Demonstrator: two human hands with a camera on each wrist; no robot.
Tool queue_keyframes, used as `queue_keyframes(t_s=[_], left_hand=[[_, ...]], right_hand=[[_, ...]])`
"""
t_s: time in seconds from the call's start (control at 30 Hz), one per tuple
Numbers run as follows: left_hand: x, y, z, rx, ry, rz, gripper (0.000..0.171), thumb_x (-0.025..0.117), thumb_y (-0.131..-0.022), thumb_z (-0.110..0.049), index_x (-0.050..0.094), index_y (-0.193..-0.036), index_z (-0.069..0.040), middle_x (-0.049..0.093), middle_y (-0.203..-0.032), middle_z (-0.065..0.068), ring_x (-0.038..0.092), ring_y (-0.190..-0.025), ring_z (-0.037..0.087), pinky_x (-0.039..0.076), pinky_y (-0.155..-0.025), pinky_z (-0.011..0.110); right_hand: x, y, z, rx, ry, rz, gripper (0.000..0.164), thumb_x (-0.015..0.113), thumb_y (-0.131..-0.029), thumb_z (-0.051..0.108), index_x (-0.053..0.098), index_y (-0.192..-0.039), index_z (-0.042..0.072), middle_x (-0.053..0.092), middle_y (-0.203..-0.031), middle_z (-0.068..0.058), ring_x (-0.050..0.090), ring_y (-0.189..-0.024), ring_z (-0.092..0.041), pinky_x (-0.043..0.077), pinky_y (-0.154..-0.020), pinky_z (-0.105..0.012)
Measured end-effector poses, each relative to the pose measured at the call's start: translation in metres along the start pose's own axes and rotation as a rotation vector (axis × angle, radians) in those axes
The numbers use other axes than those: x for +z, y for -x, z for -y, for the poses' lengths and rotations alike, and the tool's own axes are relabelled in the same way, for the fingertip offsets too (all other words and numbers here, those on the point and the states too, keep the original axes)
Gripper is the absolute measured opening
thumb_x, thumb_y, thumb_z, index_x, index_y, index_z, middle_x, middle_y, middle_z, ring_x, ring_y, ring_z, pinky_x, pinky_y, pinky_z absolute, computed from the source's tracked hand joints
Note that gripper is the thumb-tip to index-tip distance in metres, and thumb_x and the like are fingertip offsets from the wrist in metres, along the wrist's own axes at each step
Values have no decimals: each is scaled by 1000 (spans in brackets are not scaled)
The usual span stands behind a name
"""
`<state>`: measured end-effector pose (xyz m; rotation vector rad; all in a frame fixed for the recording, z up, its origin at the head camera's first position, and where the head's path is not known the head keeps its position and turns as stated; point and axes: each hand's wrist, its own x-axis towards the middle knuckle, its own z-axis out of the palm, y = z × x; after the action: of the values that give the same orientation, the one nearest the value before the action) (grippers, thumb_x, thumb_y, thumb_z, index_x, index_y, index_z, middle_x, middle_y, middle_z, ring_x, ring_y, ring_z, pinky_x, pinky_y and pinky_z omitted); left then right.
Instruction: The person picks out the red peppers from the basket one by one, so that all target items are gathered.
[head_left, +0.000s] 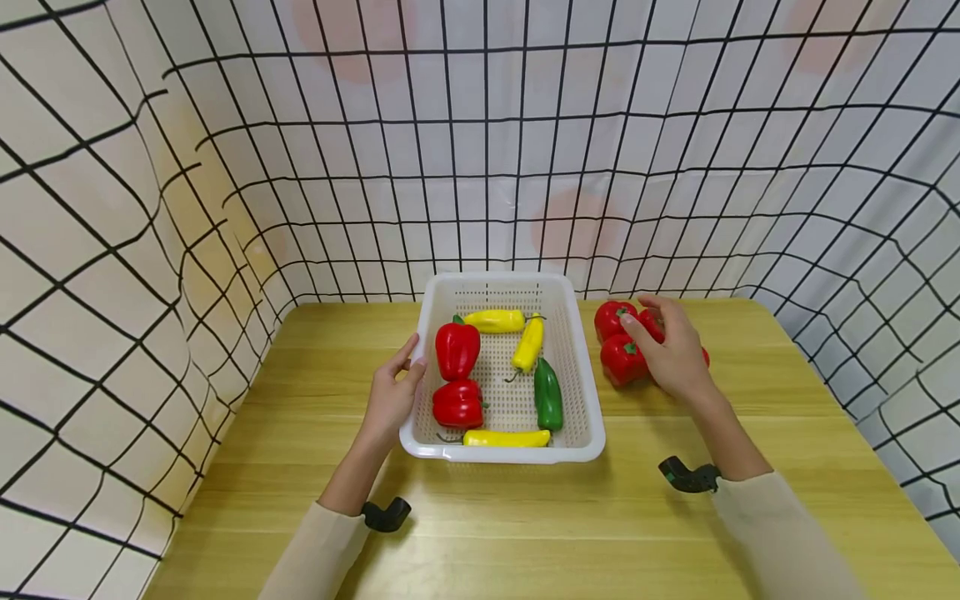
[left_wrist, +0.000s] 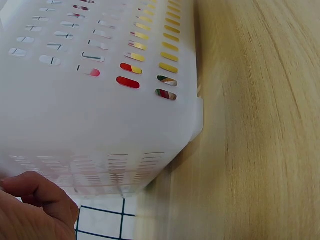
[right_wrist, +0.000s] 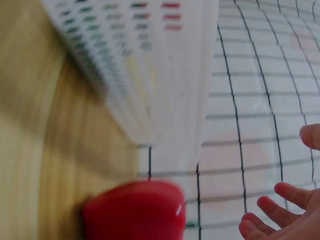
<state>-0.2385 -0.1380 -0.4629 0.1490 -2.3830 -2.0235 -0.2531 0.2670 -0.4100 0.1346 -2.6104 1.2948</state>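
Note:
A white plastic basket [head_left: 501, 452] with slotted walls stands on the wooden table. Inside lie two red bell peppers [head_left: 457, 351], three long yellow peppers [head_left: 495, 322] and a green pepper [head_left: 548, 396]. My left hand [head_left: 392, 392] holds the basket's left rim, thumb at the top edge and fingers along the outer wall. To the right of the basket sits a cluster of several red bell peppers [head_left: 623, 360]. Above them hovers my right hand [head_left: 675, 354], fingers spread and partly covering them. In the right wrist view its fingers are apart with nothing between them, a red bell pepper [right_wrist: 137, 212] below.
A black wire grid [head_left: 487, 175] over white sheeting encloses the table at the back and both sides. The wooden tabletop [head_left: 510, 533] extends in front of the basket. Small black wrist devices [head_left: 386, 515] are strapped at both sleeves.

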Motion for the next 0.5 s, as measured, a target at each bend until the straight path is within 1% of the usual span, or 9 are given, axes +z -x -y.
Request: queue_keyframes(t_s=[0.1,0.27,0.4,0.5], left_hand=[[0,0,-1,-5,5,-1,51,58,-106,-25,46,-155,-33,46,-107,8,61,-103,29,61,-80,31],[1,0,-1,-5,6,-3,51,58,-106,-25,47,-155,-33,47,-107,8,60,-103,29,61,-81,32],[0,-1,0,-9,5,6,51,58,-106,-25,46,-156,-33,47,-107,8,60,-102,29,61,-81,32],[-2,-1,0,-12,-1,1,51,57,-107,-26,46,-156,-33,48,-108,9,60,-102,30,61,-82,33]], right_hand=[[10,-6,18,-12,-3,47,70,57,-103,49,36,-156,8,38,-158,-18,37,-143,-43,38,-112,-71],[32,-14,45,-81,-17,119,67,60,-103,44,38,-155,7,41,-158,-16,38,-145,-40,36,-118,-64],[53,-20,63,-115,-47,190,65,63,-101,41,40,-153,8,43,-156,-14,42,-142,-37,38,-120,-58],[65,-25,74,-124,-59,250,66,65,-100,39,41,-152,8,44,-154,-15,45,-140,-37,40,-119,-55]])
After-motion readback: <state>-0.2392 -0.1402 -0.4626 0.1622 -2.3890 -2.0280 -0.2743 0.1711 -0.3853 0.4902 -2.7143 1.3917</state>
